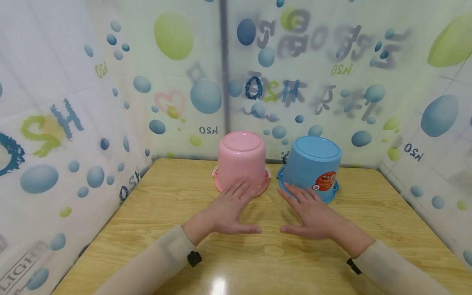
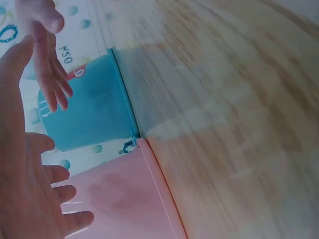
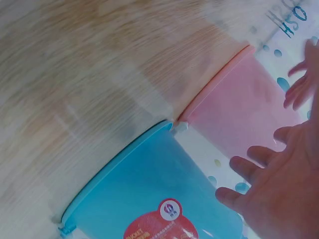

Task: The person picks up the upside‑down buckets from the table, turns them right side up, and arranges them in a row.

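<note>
Two plastic buckets stand upside down on the wooden table, a pink bucket (image 1: 241, 159) on the left and a blue bucket (image 1: 309, 164) with a red label on the right. My left hand (image 1: 230, 209) reaches toward the front of the pink one, fingers extended and thumb spread inward. Before the blue one is my right hand (image 1: 311, 213), its fingers likewise spread. In the left wrist view, the left hand (image 2: 25, 164) appears apart from the pink bucket (image 2: 124, 199). The right hand (image 3: 284, 179) holds nothing in the right wrist view, near the blue bucket (image 3: 154, 189).
The wooden table (image 1: 177, 180) ends at the back against a patterned curtain (image 1: 177, 102) with blue and green dots. Similar sheets hang at both sides. A handle lies around each bucket's rim at the table surface. Both wrists wear a dark strap piece.
</note>
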The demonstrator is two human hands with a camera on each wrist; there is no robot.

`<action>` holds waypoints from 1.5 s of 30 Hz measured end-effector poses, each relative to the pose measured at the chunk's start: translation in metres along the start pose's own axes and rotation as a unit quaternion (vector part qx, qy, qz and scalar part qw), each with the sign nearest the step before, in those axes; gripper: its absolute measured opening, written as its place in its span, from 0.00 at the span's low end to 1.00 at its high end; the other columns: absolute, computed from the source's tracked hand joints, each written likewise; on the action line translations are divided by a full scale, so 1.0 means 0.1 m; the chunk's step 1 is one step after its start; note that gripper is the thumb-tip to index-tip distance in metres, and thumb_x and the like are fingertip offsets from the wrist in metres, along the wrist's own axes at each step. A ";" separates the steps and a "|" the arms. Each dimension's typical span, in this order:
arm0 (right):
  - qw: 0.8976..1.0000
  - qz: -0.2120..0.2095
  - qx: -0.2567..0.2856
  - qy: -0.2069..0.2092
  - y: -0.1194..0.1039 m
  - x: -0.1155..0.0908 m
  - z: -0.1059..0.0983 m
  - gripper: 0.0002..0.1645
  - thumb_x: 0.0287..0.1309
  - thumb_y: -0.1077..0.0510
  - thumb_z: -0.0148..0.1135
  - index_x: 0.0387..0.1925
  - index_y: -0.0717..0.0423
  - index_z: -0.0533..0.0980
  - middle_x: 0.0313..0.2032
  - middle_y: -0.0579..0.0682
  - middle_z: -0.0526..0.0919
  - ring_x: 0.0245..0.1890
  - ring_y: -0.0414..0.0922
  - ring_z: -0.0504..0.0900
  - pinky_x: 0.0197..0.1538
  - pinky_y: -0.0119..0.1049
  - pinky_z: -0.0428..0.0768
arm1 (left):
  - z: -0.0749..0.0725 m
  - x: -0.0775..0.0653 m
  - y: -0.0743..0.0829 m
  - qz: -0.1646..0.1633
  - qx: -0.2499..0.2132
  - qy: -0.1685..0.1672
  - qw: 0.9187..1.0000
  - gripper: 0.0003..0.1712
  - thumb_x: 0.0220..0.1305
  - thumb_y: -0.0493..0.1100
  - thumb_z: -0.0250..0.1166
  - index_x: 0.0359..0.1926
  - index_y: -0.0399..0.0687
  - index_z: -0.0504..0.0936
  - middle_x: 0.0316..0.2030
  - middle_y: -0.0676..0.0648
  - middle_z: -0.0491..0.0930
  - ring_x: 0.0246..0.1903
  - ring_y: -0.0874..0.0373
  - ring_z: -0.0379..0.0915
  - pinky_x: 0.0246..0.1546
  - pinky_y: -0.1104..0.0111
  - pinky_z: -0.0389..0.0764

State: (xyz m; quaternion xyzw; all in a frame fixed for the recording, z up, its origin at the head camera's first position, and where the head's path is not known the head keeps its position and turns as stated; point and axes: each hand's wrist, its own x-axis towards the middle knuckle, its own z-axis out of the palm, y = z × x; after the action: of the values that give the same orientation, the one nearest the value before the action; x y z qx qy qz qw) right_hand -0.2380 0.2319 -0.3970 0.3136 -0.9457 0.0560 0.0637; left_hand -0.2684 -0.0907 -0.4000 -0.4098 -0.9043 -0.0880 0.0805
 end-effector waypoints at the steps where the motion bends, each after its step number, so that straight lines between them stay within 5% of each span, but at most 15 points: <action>1: 1.000 0.000 0.000 0.002 0.00 0.01 0.00 0.63 0.70 0.23 0.64 0.90 0.46 0.49 0.87 0.58 0.57 0.84 0.64 0.63 0.80 0.74 0.60 | -0.01 -0.01 -0.01 -0.005 -0.012 0.001 1.000 0.67 0.65 0.81 0.65 0.90 0.54 0.50 0.88 0.38 0.50 0.88 0.38 0.45 0.86 0.41 0.57; 7: 1.000 0.007 0.004 0.014 -0.01 0.11 0.00 0.63 0.69 0.30 0.71 0.88 0.54 0.53 0.82 0.63 0.66 0.79 0.65 0.69 0.76 0.72 0.69 | -0.05 -0.10 -0.13 -0.021 -0.044 0.022 0.999 0.66 0.64 0.78 0.69 0.88 0.46 0.55 0.86 0.37 0.57 0.83 0.37 0.60 0.77 0.40 0.72; 21: 0.995 0.031 0.089 -0.018 0.05 0.52 0.04 0.65 0.70 0.32 0.71 0.89 0.57 0.47 0.81 0.69 0.65 0.79 0.70 0.69 0.75 0.70 0.73 | -0.15 -0.33 -0.57 -0.086 -0.057 0.049 0.993 0.66 0.65 0.76 0.71 0.90 0.51 0.53 0.85 0.41 0.59 0.76 0.31 0.69 0.69 0.36 0.79; 31: 0.989 0.077 0.118 -0.048 0.05 0.86 0.10 0.69 0.70 0.33 0.72 0.91 0.52 0.38 0.82 0.72 0.62 0.80 0.71 0.67 0.78 0.68 0.71 | -0.13 -0.38 -0.93 -0.144 -0.065 0.016 0.987 0.69 0.65 0.79 0.69 0.91 0.56 0.45 0.84 0.35 0.59 0.78 0.31 0.66 0.70 0.35 0.77; 45: 0.974 0.131 0.173 -0.068 0.12 1.21 0.25 0.77 0.69 0.33 0.74 0.90 0.54 0.29 0.88 0.67 0.46 0.86 0.68 0.55 0.84 0.65 0.62 | -0.04 -0.17 -1.30 -0.207 -0.097 -0.051 0.972 0.77 0.62 0.85 0.66 0.91 0.50 0.35 0.86 0.30 0.54 0.83 0.29 0.56 0.79 0.35 0.67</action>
State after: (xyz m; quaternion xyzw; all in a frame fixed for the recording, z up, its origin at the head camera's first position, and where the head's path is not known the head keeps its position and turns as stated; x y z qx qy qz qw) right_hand -0.3436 0.1674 -0.4039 0.1962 -0.9567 0.2051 -0.0642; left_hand -0.3554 -0.1885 -0.4119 -0.2237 -0.9596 -0.1688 -0.0260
